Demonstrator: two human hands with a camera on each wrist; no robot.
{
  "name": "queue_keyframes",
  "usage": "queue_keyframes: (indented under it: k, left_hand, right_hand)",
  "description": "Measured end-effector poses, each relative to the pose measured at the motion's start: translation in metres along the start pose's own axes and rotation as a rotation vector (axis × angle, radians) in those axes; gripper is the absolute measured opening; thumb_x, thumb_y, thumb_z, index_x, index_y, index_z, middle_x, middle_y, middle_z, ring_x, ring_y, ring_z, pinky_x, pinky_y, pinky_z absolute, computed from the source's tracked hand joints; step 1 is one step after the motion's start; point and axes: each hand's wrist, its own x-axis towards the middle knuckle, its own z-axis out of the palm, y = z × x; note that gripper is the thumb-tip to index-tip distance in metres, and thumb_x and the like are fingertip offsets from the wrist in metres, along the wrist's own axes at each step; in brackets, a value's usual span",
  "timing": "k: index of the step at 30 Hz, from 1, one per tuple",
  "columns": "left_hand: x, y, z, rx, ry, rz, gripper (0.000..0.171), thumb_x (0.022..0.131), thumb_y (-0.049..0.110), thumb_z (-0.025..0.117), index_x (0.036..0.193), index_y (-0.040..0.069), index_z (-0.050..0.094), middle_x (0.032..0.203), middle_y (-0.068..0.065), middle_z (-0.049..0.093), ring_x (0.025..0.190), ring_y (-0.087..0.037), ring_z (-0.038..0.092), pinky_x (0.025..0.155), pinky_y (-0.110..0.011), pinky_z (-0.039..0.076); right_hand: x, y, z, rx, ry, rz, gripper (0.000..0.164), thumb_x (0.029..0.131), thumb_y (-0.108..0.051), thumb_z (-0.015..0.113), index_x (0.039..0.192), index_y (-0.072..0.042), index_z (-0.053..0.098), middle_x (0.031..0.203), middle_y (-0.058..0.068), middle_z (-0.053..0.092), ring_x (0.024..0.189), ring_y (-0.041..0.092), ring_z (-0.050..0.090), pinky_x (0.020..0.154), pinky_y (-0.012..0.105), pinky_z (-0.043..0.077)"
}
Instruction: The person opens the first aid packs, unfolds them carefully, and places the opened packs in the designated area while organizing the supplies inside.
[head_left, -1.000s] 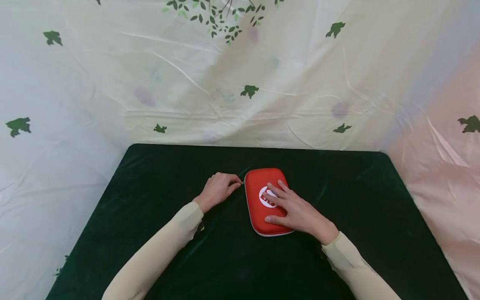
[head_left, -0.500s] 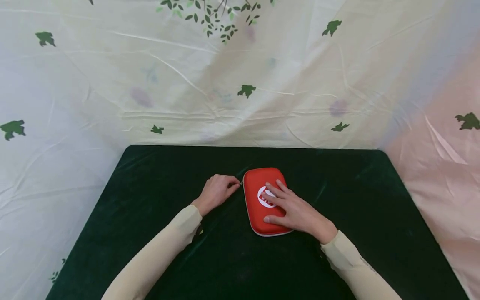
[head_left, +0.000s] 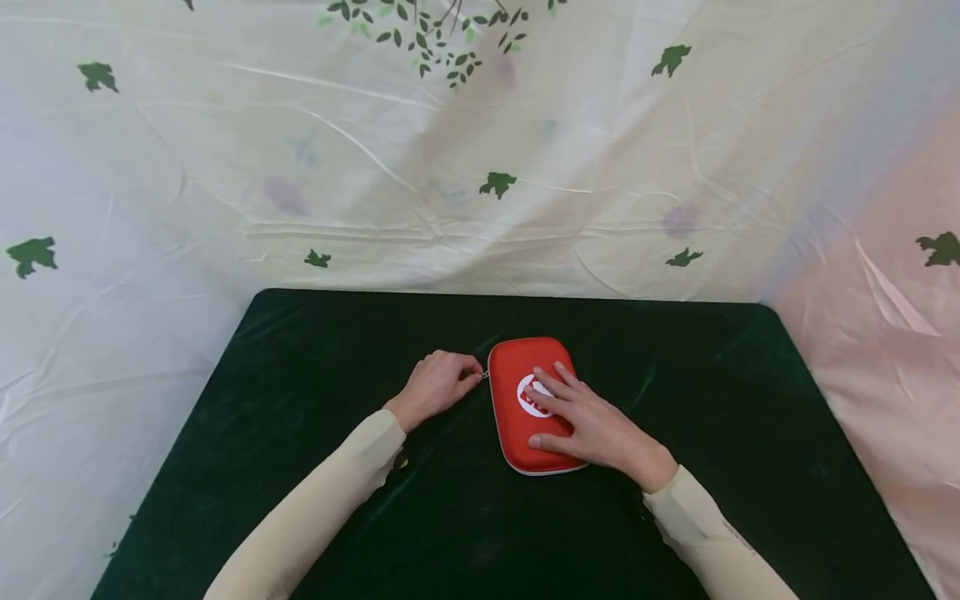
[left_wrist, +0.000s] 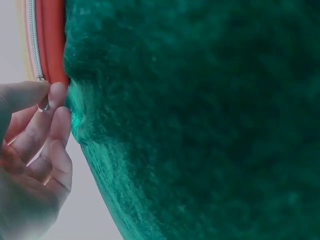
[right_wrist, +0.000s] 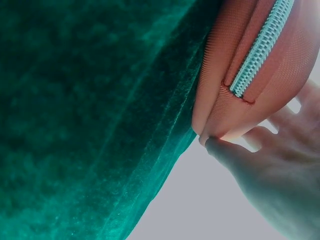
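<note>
A red zip case (head_left: 517,442) with a white round emblem lies flat on the dark green cloth. At its left side, near the far corner, my left hand (head_left: 437,387) pinches a small metal zipper pull (head_left: 485,375) between thumb and forefinger. The left wrist view shows that zipper pull (left_wrist: 43,104) in the fingertips, with the silver zipper teeth (left_wrist: 33,40) closed above it. My right hand (head_left: 600,423) rests on the lid with fingers spread, partly covering the emblem. In the right wrist view, one end of the zipper (right_wrist: 260,50) ends at a stitched stop.
Green velvety cloth (head_left: 360,517) covers the table. Pale fabric (head_left: 585,150) printed with green leaves and bird-like shapes hangs behind and on both sides. Under my left cuff, a small dark object (head_left: 401,457) shows in part.
My left hand and the zipper pull have shifted slightly toward me along the case's left side. The right hand and the case stay in place; the head view sways a little.
</note>
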Motion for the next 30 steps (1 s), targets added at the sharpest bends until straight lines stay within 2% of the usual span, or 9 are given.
queue_keyframes:
  k: [7,17,23,30]
  left_hand:
    - [-0.001,0.003,0.006,-0.001,0.025,-0.002,0.008,0.097,0.017,0.072,0.104,0.016,0.074,0.089,0.005,0.067,0.072,-0.01,0.058,0.069,-0.027,0.053]
    - [-0.003,0.006,0.005,0.052,0.052,0.036,0.008,0.1,0.018,0.071,0.106,0.016,0.075,0.098,0.003,0.062,0.081,-0.013,0.058,0.074,-0.032,0.055]
    - [-0.005,0.01,0.003,0.067,0.021,0.034,0.01,0.1,0.019,0.071,0.108,0.016,0.076,0.098,0.003,0.063,0.08,-0.011,0.058,0.074,-0.03,0.054]
    - [-0.013,0.015,0.0,0.094,-0.012,0.072,0.012,0.098,0.018,0.073,0.108,0.015,0.079,0.1,0.002,0.068,0.087,-0.013,0.061,0.08,-0.033,0.056]
  right_hand:
    - [-0.002,0.0,0.002,0.008,0.006,0.008,0.08,0.093,-0.066,0.063,0.16,-0.027,0.042,0.172,-0.002,0.019,0.159,0.033,0.008,0.119,0.064,0.027]
    - [0.001,0.0,-0.001,0.0,0.023,-0.004,0.08,0.093,-0.065,0.064,0.159,-0.027,0.042,0.171,0.0,0.022,0.158,0.035,0.01,0.118,0.064,0.03]
    - [0.001,0.0,-0.002,0.008,0.013,-0.002,0.079,0.094,-0.066,0.063,0.16,-0.027,0.042,0.172,0.0,0.02,0.159,0.035,0.008,0.119,0.065,0.027]
    - [0.001,0.0,-0.002,-0.005,0.002,-0.002,0.079,0.094,-0.066,0.062,0.16,-0.026,0.042,0.172,0.001,0.021,0.158,0.036,0.009,0.119,0.065,0.026]
